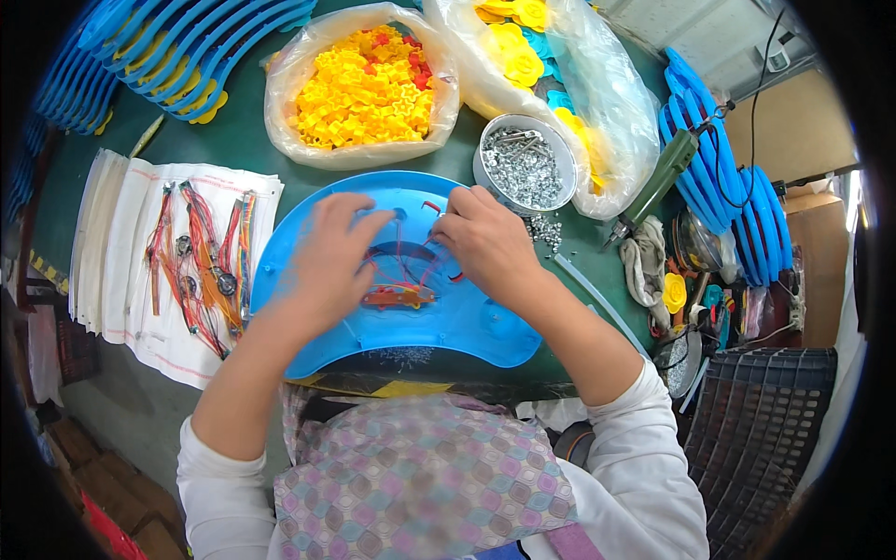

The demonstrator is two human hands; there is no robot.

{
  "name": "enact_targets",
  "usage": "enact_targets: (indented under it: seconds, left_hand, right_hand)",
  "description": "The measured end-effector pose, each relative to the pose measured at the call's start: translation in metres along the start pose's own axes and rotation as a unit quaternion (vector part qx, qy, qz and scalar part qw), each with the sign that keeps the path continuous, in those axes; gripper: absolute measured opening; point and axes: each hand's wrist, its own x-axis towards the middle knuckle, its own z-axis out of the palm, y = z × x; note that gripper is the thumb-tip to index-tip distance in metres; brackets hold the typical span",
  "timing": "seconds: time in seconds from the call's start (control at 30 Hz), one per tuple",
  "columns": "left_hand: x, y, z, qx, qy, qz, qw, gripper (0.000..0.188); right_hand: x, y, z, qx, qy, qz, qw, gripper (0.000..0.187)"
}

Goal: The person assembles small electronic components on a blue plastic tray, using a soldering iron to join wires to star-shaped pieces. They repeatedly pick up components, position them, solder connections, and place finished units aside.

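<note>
A blue curved plastic shell [373, 341] lies on the table in front of me, its hollow side up. Inside it sits a small brown circuit board [399, 296] with thin red wires [408, 264] running from it. My left hand [329, 257] is over the left part of the shell, slightly blurred, with its fingers apart and nothing visible between them. Over the right part, my right hand [485, 238] pinches with thumb and fingers at a red wire; its fingertips partly hide the wire's end.
Wired parts [201, 252] lie on white sheets at left. Behind the shell stand a bag of yellow pieces [359, 93] and a bowl of screws [525, 163], with loose screws beside it. A green electric screwdriver [658, 177] hangs at right, near stacked blue shells [761, 229]. Other blue shells [201, 47] fill the far left.
</note>
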Motion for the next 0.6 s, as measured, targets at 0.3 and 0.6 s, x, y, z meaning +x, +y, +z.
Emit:
enact_targets:
  seconds: [0.3,0.6]
  left_hand:
    - [-0.098,-0.036,-0.044,-0.192,0.043,-0.341,0.919,0.043]
    - [-0.089,-0.036,-0.079,-0.305,0.226,-0.296,0.876,0.046]
  right_hand:
    - [-0.003,0.001,-0.001,0.011,-0.062,-0.033,0.997,0.018]
    - [0.009,-0.019,-0.059,0.106,0.068,0.037,0.991,0.051]
